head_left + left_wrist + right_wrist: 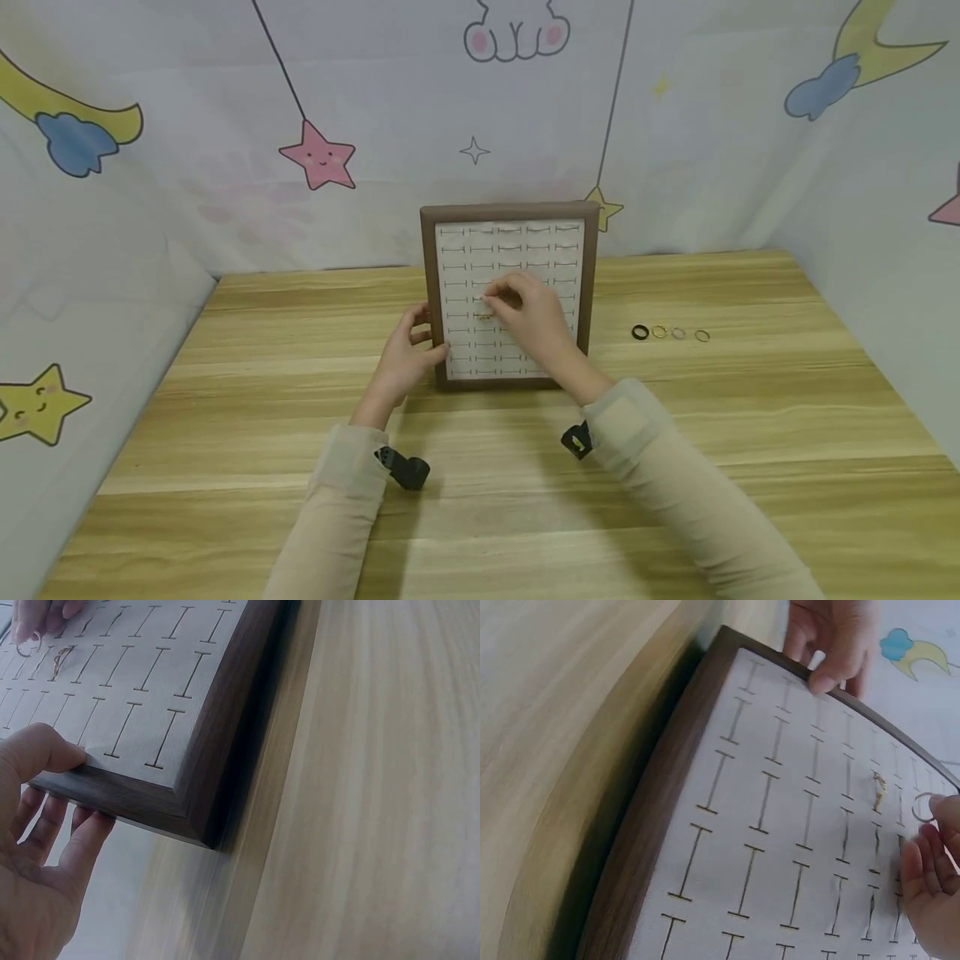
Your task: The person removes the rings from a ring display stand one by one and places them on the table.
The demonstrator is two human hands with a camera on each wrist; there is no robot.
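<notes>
Your right hand is pinching 1 thin silver ring narrowly between thumb and fingertips, and that ring is hanging close to the slotted board; I cannot tell whether it is touching a slot. Just below your pinch, 1 gold ring is sitting in a slot. To the left of that grip, your left hand is holding the brown frame by its side edge, thumb pressing the front, fingers lying behind. The frame is standing on the wooden table. Out to the right of your pinch, 4 loose rings are lying in a row: a black ring, a yellow ring, a pale ring and a plain band.
</notes>
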